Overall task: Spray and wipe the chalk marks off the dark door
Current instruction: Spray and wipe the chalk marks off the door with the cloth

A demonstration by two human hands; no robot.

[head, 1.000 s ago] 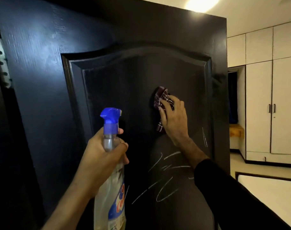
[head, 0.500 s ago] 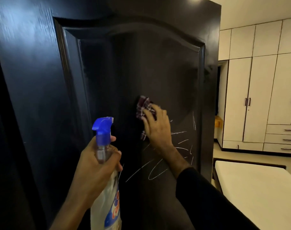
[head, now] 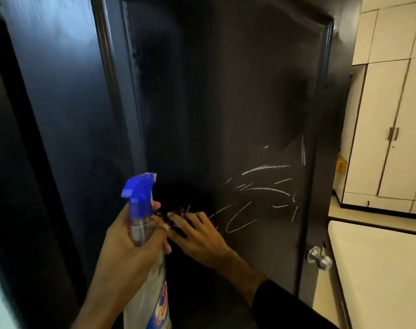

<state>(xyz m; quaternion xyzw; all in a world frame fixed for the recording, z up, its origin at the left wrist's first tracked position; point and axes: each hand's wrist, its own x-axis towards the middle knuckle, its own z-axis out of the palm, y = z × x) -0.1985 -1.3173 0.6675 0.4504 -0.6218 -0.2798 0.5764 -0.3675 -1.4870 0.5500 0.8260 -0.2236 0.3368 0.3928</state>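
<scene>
1. A person's left hand (head: 133,243) is wrapped around the neck of a clear spray bottle (head: 144,252) with a blue trigger head (head: 138,188), held upright just in front of the dark door (head: 202,91); the nozzle points toward the panel.
2. The right hand (head: 200,231) lies flat against the door, fingers spread and pressing a dark checked cloth (head: 178,218) to the wood; only a sliver of the cloth shows past the fingertips, and it sits just beside the bottle hand.
3. The white chalk marks (head: 261,186) lie to the right of and above the cloth, fanning out toward the door's latch edge; their long strokes run mostly sideways, tilting slightly upward to the right, with a short upright stroke nearest the edge.
4. The right hand is plainly the nearer one; its knuckles sit almost at the lowest looped stroke, so a sweep up and to the right looks the likely next pass.
5. A metal door knob (head: 317,256) stands below the marks at the door's edge; pale wardrobes (head: 392,115) fill the room beyond.
</scene>
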